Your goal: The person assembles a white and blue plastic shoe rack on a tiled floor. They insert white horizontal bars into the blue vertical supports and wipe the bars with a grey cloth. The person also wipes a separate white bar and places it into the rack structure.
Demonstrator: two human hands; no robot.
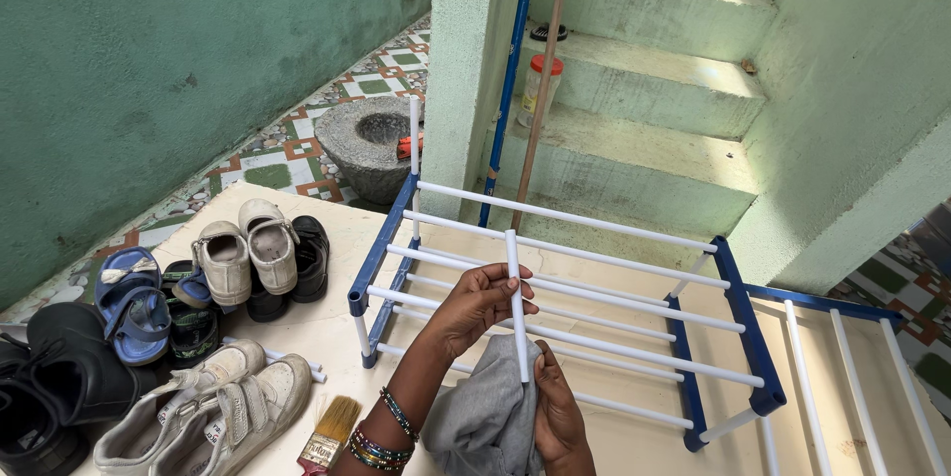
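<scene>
**White rod held upright over the shoe rack**

The left hand (482, 300) pinches a loose white rod (516, 303) near its upper half, fingers closed round it, beaded bangles on the wrist. The right hand (557, 412) is closed on a grey cloth (485, 417) and presses it against the rod's lower end. The rod stands almost upright, in front of the blue-and-white shoe rack (565, 288) that rests on a pale board.

Left of the rack lies a heap of shoes (198, 317): beige pairs, blue sandals, black ones. A small paintbrush (329, 433) with a red-banded handle lies just left of the rack's near corner, beside the bangled wrist. Behind the rack's far left corner sits a round stone mortar (374, 144) on patterned tiles. Beyond the rack, on the green concrete steps, stands a clear jar with a red lid (540, 90); its label is too small to make out.
</scene>
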